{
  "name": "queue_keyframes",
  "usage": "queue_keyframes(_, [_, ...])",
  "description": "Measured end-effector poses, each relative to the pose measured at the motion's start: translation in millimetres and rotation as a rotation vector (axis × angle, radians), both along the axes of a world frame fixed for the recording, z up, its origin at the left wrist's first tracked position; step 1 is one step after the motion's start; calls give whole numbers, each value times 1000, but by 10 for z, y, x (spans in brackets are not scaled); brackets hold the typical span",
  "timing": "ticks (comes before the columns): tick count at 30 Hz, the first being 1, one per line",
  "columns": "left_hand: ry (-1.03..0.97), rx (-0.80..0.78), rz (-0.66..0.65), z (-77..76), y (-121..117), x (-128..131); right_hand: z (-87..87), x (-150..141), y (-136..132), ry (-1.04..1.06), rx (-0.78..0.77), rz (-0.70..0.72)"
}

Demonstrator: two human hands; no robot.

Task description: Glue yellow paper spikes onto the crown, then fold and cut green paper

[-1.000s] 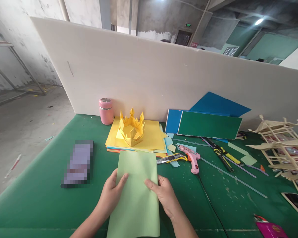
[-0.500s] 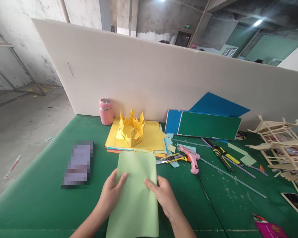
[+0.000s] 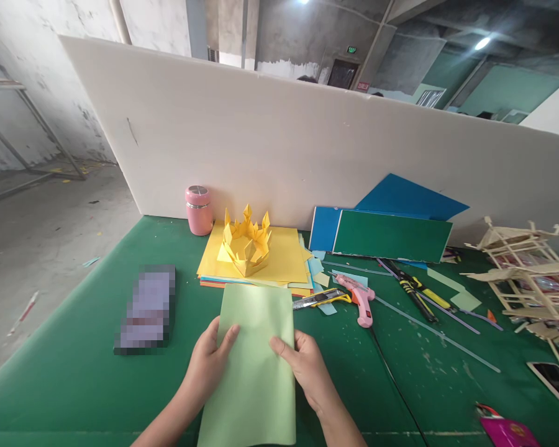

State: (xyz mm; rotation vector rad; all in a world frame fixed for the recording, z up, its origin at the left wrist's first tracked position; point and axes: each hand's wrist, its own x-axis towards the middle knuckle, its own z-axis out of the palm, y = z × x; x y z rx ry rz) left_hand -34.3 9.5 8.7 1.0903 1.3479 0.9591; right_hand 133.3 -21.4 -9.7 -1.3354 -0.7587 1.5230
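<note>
A light green sheet of paper (image 3: 254,385), looking folded, is held between my two hands above the table's near side. My left hand (image 3: 209,357) grips its left edge with the thumb on top and the fingers behind. On the opposite edge my right hand (image 3: 305,366) pinches the paper the same way, its fingers hidden underneath. Just beyond the paper's far end lies a stack of coloured paper (image 3: 286,251) with yellow on top. A folded yellow paper crown (image 3: 246,251) rests on that stack.
Right of the paper lie a yellow utility knife (image 3: 323,298), a pink glue gun (image 3: 361,301) with a black cord, strips and scraps. A stick-built model (image 3: 526,267) stands far right. A pink canister (image 3: 199,211) and a blurred-out flat object (image 3: 146,307) are on the left.
Almost nothing differs. The near end of the green paper has shifted very slightly to the left; both hands keep their grip.
</note>
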Motion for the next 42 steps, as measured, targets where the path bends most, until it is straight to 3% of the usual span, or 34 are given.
queue_keyframes(3, [147, 61, -9, -9, 49, -74, -56, -24, -8, -126, 99, -24])
queue_keyframes(6, [347, 122, 23, -18, 113, -191, -115, -59, -38, -516, 334, -152])
queue_keyframes(8, [431, 147, 54, -23, 139, -255, -111, -96, -68, -771, 542, -162])
queue_keyframes(11, [501, 188, 37, -41, 141, -300, -44, -184, -114, -886, 823, 120])
queue_keyframes(13, [557, 243, 2, -70, 132, -310, -8, -254, -134, -887, 908, 321])
queue_keyframes(15, [640, 312, -57, -116, 128, -321, -7, -313, -142, -919, 899, 410])
queue_keyframes(18, [833, 361, -201, -194, 140, -346, -47, -339, -129, -1010, 800, 427])
queue_keyframes(25, [1219, 269, -305, -176, 146, -304, -24, -238, 6, -1095, 592, 377])
queue_keyframes(36, [1302, 265, -362, -93, 146, -255, -20, -91, 457, -1367, 604, 379])
queue_keyframes(42, [1289, 252, -310, -98, 146, -233, -51, -106, 512, -1388, 594, 327])
